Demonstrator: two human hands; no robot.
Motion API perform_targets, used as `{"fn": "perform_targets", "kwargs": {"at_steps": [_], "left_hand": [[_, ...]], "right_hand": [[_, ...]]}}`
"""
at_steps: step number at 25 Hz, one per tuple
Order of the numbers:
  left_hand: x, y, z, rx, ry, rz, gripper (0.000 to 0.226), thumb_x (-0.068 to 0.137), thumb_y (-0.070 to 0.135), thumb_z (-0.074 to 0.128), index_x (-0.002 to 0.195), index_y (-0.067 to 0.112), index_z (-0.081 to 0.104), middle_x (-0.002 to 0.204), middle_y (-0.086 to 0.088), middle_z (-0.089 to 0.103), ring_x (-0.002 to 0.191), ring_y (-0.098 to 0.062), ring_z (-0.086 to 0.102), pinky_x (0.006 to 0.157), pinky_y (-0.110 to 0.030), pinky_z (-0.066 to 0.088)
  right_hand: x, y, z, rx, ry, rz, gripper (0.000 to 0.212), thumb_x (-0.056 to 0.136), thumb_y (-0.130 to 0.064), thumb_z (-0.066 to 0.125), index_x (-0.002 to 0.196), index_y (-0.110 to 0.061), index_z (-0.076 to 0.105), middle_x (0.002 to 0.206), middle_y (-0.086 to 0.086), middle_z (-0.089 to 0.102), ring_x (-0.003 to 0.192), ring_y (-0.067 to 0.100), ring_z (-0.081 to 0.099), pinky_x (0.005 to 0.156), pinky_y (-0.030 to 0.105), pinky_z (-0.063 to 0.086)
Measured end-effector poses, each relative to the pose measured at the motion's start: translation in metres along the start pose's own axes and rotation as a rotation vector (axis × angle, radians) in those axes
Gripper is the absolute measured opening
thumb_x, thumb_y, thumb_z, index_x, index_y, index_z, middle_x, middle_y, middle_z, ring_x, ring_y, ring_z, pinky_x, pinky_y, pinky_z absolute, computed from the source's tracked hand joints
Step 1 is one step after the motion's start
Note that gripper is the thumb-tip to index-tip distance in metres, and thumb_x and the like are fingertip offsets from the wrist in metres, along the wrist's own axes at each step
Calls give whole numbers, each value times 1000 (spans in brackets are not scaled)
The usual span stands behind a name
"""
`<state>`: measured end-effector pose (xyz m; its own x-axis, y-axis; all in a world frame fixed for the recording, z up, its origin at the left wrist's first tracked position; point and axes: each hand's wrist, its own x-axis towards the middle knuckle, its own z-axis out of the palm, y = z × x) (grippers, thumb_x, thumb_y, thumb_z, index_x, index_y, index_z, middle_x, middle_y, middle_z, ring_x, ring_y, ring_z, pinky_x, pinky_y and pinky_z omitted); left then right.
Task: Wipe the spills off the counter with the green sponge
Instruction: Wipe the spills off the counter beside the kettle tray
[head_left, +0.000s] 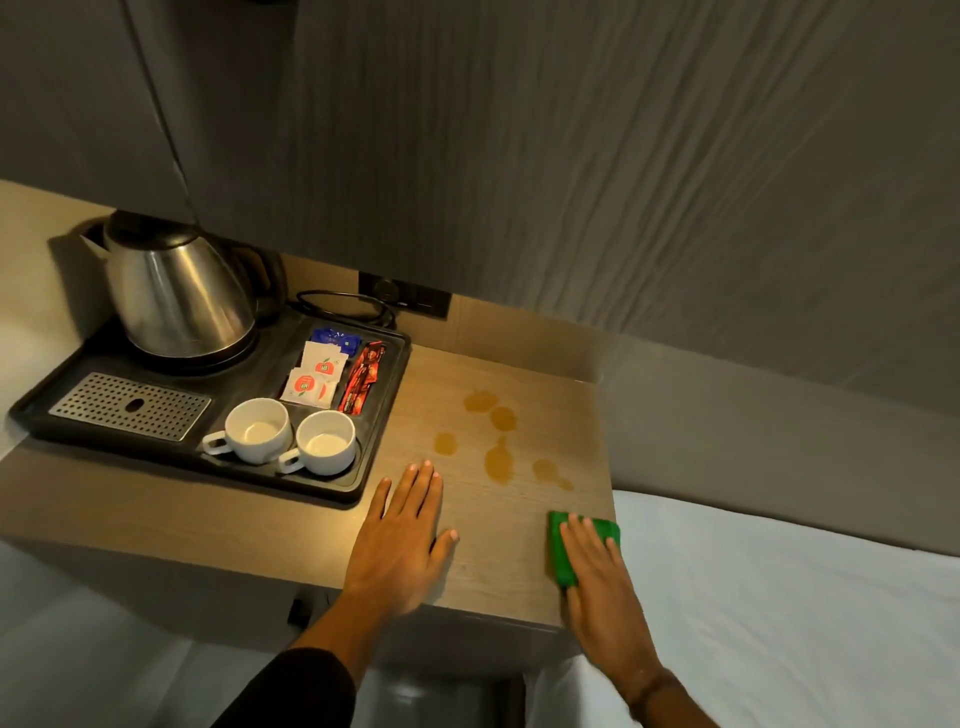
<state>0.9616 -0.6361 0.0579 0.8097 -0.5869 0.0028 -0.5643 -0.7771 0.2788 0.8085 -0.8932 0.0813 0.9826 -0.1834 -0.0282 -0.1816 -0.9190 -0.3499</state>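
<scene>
**Counter Wipe: Hand and Sponge Position**

The wood-grain laminate counter (467, 561) carries five amber liquid spills (497, 464) in a loose cluster on its right half, between the tray and the counter's right edge.

The green rectangular sponge (561, 551) lies flat on the counter near the front right corner, near the spills but apart from them. The right hand (597, 582) lies palm-down on top of the sponge, fingers extended and close together, pressing rather than gripping; the sponge's left edge and far corner show beyond the fingers.

The left hand (402, 540) lies flat on the bare counter, palm down, fingers straight and slightly spread, thumb out to the right. It holds nothing. Its fingertips are just beside the tray's front right corner and short of the nearest spill. A dark sleeve (296, 691) covers the left forearm.

The black moulded plastic tray (31, 410) occupies the counter's left half. It holds:
- a stainless steel electric kettle (176, 291) at the rear;
- a perforated metal drip grate (130, 405) at front left;
- two white ceramic cups (291, 436), upright, side by side, at front right;
- assorted sachets (332, 374) in the rear right compartment.

A black power cord (343, 301) loops behind the tray toward a dark wall socket (405, 299).
</scene>
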Motion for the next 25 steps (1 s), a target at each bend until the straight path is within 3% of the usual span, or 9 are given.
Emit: {"fn": "perform_targets", "kwargs": {"at_steps": [3,6,9,12,14,16,19,22,25], "left_hand": [[-1,2,2,15,32,5,77,105,60,21,166,14,7,177,-7,6,161,-24,-2,131,-53,7],[-1,1,-1,-16,44,-5,77,106,59,23,166,14,9,176,-7,8,161,-23,0,131,-52,6],[-2,1,1,-37,45,-14,76,106,60,22,166,15,7,177,-5,5,161,-21,-3,131,-50,4],[-2,2,3,-25,42,-17,75,107,59,24,166,16,7,177,-5,5,161,-21,-4,131,-51,4],[-1,2,3,-26,53,-15,75,107,59,26,166,15,9,177,-6,7,161,-22,-1,130,-52,7],[-1,2,3,-39,55,-22,75,106,59,27,166,15,10,176,-6,9,161,-22,1,130,-52,8],[0,0,8,-44,67,-28,75,107,60,27,166,17,11,176,-5,10,161,-21,0,130,-51,8],[0,-1,9,-35,49,-20,75,107,61,25,166,18,6,177,-3,4,161,-20,-4,131,-50,3],[1,-1,6,-55,49,-24,76,107,61,24,166,18,4,177,-3,1,160,-19,-8,131,-50,1]], "right_hand": [[66,-23,-10,35,96,109,70,98,-4,47,161,-16,20,170,1,17,160,22,11,132,45,6],[53,-37,8,35,-5,-98,76,96,-8,47,162,-30,14,171,-7,11,160,12,3,131,45,5],[14,8,0,43,-43,-195,78,94,-14,42,160,-40,8,171,-14,8,159,5,0,131,48,8],[76,8,-9,43,51,-63,67,98,-5,46,160,-18,24,169,-2,16,160,23,14,131,51,9],[115,-33,-9,90,50,9,67,98,0,49,160,-13,25,170,4,21,159,24,13,131,49,7],[107,-50,8,98,-3,-118,69,99,-4,46,161,-24,21,171,-4,17,160,17,8,131,47,6],[58,0,9,71,-49,-232,74,95,-13,38,160,-40,16,171,-14,13,159,8,5,130,52,9],[105,14,-6,72,46,-117,66,96,-7,42,159,-21,28,168,1,26,158,24,19,128,60,16],[175,-41,-6,83,41,-13,68,97,0,50,159,-12,27,169,7,24,159,26,15,130,51,7]]}}
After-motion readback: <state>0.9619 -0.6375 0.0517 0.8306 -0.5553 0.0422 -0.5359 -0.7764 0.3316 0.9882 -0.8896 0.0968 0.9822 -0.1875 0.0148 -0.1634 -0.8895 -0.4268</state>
